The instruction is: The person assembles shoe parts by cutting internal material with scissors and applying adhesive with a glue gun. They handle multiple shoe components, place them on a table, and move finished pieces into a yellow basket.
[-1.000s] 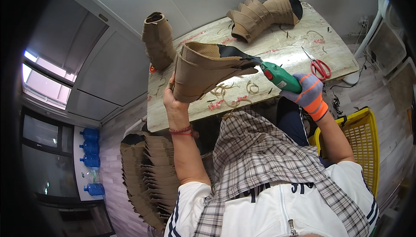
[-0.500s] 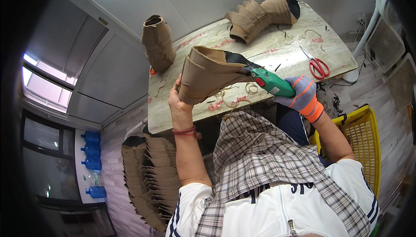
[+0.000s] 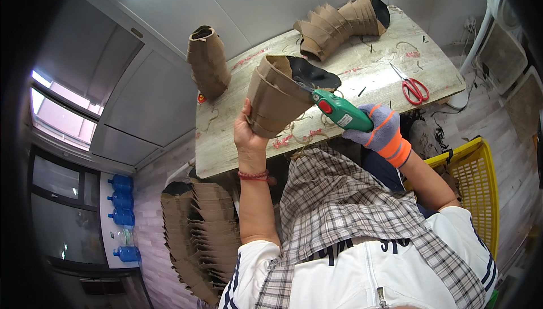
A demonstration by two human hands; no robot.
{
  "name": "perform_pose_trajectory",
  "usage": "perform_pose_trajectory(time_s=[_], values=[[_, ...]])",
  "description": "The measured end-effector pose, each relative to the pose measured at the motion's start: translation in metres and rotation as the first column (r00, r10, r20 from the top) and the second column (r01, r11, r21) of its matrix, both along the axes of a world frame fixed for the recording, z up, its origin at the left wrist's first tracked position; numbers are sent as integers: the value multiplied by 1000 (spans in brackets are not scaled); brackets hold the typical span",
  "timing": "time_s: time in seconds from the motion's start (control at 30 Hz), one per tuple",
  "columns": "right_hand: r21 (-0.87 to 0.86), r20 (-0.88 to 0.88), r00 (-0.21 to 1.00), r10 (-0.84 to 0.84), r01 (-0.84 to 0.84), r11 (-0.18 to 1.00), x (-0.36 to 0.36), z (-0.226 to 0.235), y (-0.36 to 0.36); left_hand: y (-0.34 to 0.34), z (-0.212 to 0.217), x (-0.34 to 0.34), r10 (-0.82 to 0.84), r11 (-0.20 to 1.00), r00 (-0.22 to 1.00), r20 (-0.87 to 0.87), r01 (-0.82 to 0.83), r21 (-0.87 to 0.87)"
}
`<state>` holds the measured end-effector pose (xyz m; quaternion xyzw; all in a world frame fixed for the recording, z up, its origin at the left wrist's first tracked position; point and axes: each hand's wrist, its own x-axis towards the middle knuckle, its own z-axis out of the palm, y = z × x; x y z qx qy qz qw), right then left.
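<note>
Left hand [image 3: 247, 134] grips a stack of folded brown cardboard pieces [image 3: 277, 97] above the desk [image 3: 373, 77]; gloved right hand [image 3: 378, 131] holds a green glue gun [image 3: 341, 111] at its dark opening.

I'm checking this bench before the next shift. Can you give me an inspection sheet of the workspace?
Surface: wooden table, marked and scuffed.
Job's things: tan boot upper held up; green tool with its tip at the opening.
Clutter: red scissors, thread scraps, two more boot uppers.
Hands: left hand grips the upper; gloved right hand holds the tool.
Cables: nothing seen clearly.
Surroundings: yellow basket, stacked uppers, blue bottles.
</note>
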<state>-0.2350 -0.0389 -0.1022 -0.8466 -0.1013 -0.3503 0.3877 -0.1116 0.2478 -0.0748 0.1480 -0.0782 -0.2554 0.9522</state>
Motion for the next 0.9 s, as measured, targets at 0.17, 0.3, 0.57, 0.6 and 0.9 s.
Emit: perform_pose_trajectory(time_s=[0.17,0.3,0.57,0.6,0.9], values=[[382,-246,959,137,-34,924,-3,6,14,-26,2,-26,239,895,916,321,-336,293],[307,-310,950,45,55,950,5,5,11,-27,-6,-32,334,810,832,443,-494,315],[390,-361,927,105,47,920,11,12,15,-32,-25,-35,306,628,709,635,-652,425],[383,-358,929,96,52,922,13,12,15,-33,-27,-37,285,570,687,668,-682,458],[534,-435,865,249,25,845,25,27,10,-44,-41,-44,-41,157,399,916,-903,401]])
